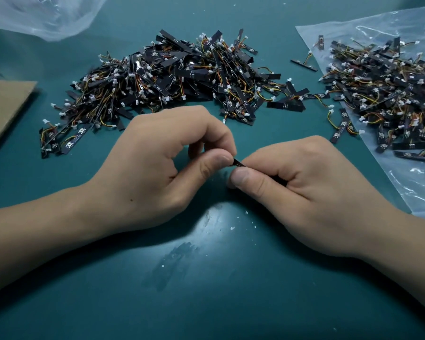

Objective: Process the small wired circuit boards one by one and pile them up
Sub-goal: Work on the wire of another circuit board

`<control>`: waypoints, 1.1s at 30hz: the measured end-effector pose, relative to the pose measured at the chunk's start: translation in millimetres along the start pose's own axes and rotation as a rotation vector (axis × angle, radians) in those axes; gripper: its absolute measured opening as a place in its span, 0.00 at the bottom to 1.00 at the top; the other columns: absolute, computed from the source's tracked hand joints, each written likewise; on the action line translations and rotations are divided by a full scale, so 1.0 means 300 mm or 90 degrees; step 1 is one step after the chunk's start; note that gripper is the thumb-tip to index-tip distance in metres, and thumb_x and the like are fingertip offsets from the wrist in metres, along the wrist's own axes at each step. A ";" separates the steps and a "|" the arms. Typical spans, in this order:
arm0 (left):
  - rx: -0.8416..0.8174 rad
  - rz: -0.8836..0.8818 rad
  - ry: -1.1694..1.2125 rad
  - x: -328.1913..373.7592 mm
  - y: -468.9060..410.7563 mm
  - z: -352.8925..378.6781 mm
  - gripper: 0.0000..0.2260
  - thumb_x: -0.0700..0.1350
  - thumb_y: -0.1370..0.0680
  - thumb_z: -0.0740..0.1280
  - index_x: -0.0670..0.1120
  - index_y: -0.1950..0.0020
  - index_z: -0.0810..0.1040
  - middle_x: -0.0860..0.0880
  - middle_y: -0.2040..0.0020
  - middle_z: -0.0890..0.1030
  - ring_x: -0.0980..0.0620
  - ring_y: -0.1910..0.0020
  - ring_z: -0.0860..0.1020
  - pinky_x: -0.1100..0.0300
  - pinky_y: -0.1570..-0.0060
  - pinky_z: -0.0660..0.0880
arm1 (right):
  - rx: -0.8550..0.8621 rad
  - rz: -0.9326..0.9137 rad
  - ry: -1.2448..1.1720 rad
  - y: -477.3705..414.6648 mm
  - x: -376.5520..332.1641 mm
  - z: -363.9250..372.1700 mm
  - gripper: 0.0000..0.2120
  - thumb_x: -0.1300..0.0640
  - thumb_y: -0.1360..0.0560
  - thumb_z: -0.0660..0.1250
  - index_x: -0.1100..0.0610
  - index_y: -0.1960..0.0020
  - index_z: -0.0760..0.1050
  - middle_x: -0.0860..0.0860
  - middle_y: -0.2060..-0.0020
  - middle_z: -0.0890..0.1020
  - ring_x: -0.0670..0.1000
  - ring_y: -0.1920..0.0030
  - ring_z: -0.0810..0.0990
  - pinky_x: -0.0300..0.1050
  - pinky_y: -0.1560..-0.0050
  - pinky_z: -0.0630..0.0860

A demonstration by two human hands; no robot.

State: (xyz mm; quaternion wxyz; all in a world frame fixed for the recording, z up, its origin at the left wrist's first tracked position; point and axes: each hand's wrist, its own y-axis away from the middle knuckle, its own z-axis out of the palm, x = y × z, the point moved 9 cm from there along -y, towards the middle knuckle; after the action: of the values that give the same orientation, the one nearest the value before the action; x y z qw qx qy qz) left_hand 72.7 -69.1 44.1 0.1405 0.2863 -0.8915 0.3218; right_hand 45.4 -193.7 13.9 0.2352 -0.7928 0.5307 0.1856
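Both hands are meeting over the middle of the dark teal table mat (206, 290), sharing one small black circuit board strip (238, 163). The left hand (152, 173) is pinching one end of it between its thumb and curled forefinger, while the right hand (312, 190) is gripping the other end with its thumb pressing on top and its remaining fingers folding underneath. Only a short stretch of the strip is showing between the two thumbs; its wires cannot be made out.

Just beyond the hands a large loose heap of black boards with orange and yellow wires and white plugs (172, 79) is lying directly on the mat. To the right, a second heap of the same wired boards (388, 94) is resting on a clear plastic bag (417, 192) spread flat. A few stray boards (304, 62) are lying between the two heaps. A brown cardboard sheet (3, 106) is sitting at the left edge, and crumpled clear plastic film (47, 13) is showing in the top left corner
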 end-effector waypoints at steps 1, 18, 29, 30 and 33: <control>-0.001 -0.001 0.005 0.000 0.001 -0.001 0.04 0.43 0.19 0.67 0.45 0.53 0.81 0.54 0.59 0.79 0.56 0.60 0.74 0.69 0.53 0.68 | 0.002 -0.001 0.000 0.001 0.001 -0.001 0.21 0.42 0.18 0.60 0.53 0.64 0.70 0.46 0.73 0.67 0.51 0.67 0.70 0.56 0.66 0.70; -0.034 0.008 0.003 -0.007 0.002 0.020 0.03 0.45 0.20 0.68 0.48 0.53 0.78 0.57 0.58 0.77 0.57 0.59 0.74 0.64 0.54 0.70 | 0.015 -0.019 0.007 0.000 0.002 -0.003 0.19 0.42 0.18 0.60 0.52 0.64 0.71 0.46 0.73 0.69 0.51 0.68 0.70 0.56 0.66 0.71; 0.040 0.033 0.051 0.000 0.000 0.001 0.05 0.41 0.19 0.68 0.41 0.51 0.81 0.58 0.57 0.77 0.60 0.59 0.74 0.71 0.53 0.67 | 0.037 -0.001 -0.095 0.008 0.007 -0.021 0.20 0.46 0.19 0.55 0.55 0.62 0.74 0.51 0.70 0.75 0.53 0.67 0.75 0.54 0.65 0.73; 0.036 0.029 0.052 -0.001 0.001 0.001 0.04 0.41 0.19 0.68 0.41 0.50 0.81 0.57 0.56 0.77 0.60 0.58 0.75 0.72 0.53 0.67 | 0.045 0.000 -0.108 0.009 0.007 -0.027 0.18 0.48 0.18 0.56 0.54 0.62 0.74 0.51 0.70 0.75 0.53 0.67 0.75 0.53 0.65 0.72; 0.001 0.007 0.065 -0.006 0.005 0.006 0.06 0.45 0.18 0.66 0.43 0.47 0.79 0.56 0.55 0.79 0.57 0.57 0.77 0.71 0.52 0.69 | 0.062 0.013 -0.127 0.009 0.012 -0.036 0.13 0.50 0.19 0.60 0.49 0.62 0.71 0.51 0.71 0.76 0.53 0.68 0.76 0.52 0.66 0.72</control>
State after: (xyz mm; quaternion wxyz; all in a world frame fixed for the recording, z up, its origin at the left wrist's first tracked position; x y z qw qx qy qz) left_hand 73.2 -68.5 41.2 0.1836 0.2647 -0.8846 0.3373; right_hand 44.7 -203.4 20.4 0.3232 -0.7524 0.5213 0.2402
